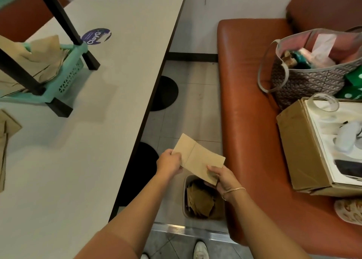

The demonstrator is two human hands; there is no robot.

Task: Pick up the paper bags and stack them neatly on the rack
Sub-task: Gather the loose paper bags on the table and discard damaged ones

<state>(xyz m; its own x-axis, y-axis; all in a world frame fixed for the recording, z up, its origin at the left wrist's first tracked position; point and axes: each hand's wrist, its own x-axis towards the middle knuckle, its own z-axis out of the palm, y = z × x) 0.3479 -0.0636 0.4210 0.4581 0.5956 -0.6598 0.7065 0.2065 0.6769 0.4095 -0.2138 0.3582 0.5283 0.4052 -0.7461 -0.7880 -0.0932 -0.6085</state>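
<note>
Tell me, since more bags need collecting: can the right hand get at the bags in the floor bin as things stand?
Probably not at once: the right hand and left hand both grip a paper bag. The bin sits open-topped just below, nothing covering it.

The pale worktop [109,94] carried a mint-green rack [66,76] with black legs, brown paper bags piled on its tray, a round purple sticker [96,35] beside it, and loose paper bags [5,141] at the left edge. On the floor [195,106] stood a bin [186,198] of bags. The orange bench [250,121] bore a tote [305,78] and cardboard box [297,153].
</note>
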